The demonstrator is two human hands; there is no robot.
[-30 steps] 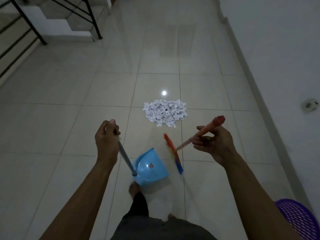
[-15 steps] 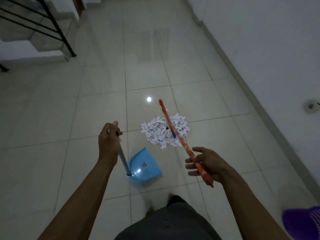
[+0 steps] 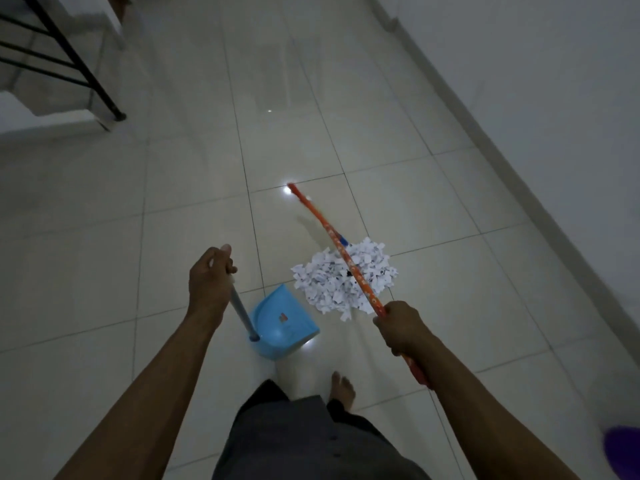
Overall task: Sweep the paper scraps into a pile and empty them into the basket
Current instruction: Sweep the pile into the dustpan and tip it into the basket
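Floor: pale glossy tiles [image 3: 398,140], a white wall [image 3: 554,98] on the right, a black stair railing [image 3: 69,60] far left.
Paper scraps [image 3: 325,285]: already gathered in one heap on the tiles, just beside the dustpan.
Dustpan [image 3: 284,323]: blue, resting on the floor, its open side seemingly turned toward the heap to receive it.
Left hand [image 3: 209,282]: fingers wrapped round the top of the grey dustpan handle [image 3: 240,306], keeping the pan steady.
Right hand [image 3: 403,329]: clamped on the orange broom stick [image 3: 360,282], which crosses above the heap.
Broom head [image 3: 311,209]: beyond the heap, so a pull toward the person would probably drive the scraps into the pan.
Basket [image 3: 623,452]: purple, only an edge shows at lower right, well apart from the heap; emptying is not yet done.
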